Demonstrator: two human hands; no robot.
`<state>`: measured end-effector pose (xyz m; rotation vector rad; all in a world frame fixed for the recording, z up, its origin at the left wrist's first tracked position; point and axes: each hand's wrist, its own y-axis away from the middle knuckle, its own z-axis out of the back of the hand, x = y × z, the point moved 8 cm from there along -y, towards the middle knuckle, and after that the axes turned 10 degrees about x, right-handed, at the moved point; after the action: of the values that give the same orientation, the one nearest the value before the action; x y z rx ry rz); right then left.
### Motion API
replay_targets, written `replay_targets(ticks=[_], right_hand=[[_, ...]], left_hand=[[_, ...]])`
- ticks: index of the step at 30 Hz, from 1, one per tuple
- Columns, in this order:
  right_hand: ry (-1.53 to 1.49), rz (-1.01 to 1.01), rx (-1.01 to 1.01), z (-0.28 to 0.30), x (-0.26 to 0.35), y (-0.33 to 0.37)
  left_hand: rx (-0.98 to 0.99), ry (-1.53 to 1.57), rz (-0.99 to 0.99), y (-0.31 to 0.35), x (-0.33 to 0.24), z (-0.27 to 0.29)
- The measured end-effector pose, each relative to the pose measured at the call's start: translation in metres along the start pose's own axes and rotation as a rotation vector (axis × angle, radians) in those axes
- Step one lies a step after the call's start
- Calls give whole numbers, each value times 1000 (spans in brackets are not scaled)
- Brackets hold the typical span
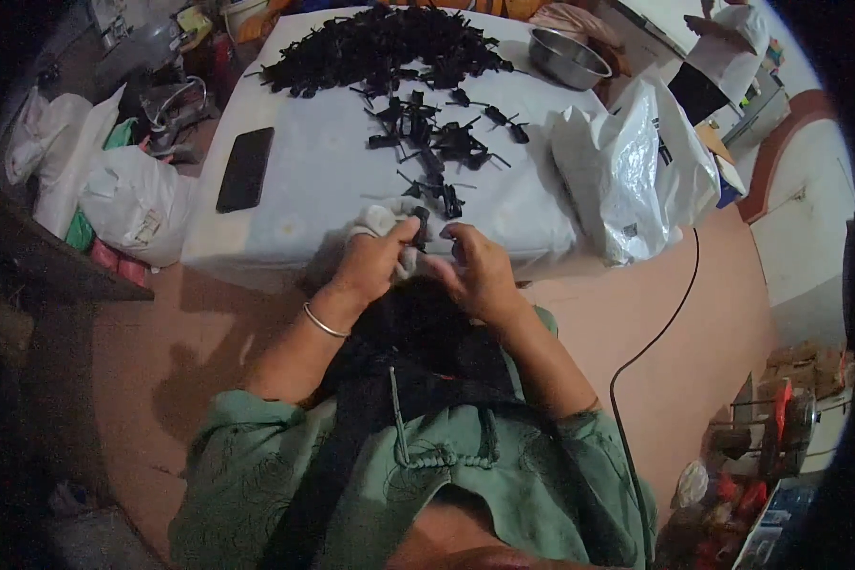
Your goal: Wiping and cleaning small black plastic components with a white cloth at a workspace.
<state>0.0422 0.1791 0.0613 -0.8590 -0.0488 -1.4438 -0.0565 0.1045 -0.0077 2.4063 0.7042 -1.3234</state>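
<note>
At the table's near edge, my left hand (375,258) is closed around a small black plastic part (421,228), with a crumpled whitish cloth (377,220) bunched under the fingers. Just to its right, my right hand (484,271) has its fingers bent and the thumb apart from the forefinger. That thumb reaches toward the lower end of the part; whether it touches is hard to make out. Several similar black parts with thin stems (451,142) lie loose on the table beyond my hands, leading back to a big heap (389,43) of them.
A white-covered table (313,190) carries a dark phone (245,169) at left, a metal bowl (568,59) at back right and a shiny white plastic bag (627,176) at right. White sacks (138,204) stand left of it. A black cable (655,337) runs down the right side.
</note>
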Motion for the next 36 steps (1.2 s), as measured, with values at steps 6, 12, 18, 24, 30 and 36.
replay_targets(ticks=[6, 12, 18, 24, 30, 36], right_hand=[[63, 19, -74, -6, 14, 2], [-222, -228, 25, -10, -6, 0], [-430, -249, 235, -25, 2, 11], [-662, -327, 84, -44, -16, 20], [-761, -399, 118, -63, -22, 23], [-530, -354, 157, -33, -25, 25]], left_hand=[[-2, -541, -312, 18, -9, -4], [69, -553, -177, 41, -19, -29], [-4, -833, -281, 52, -32, -37], [14, -1313, -528, 58, -48, -60], [-35, -1496, -628, 60, -36, -56], [17, -973, -397, 46, -37, -30]])
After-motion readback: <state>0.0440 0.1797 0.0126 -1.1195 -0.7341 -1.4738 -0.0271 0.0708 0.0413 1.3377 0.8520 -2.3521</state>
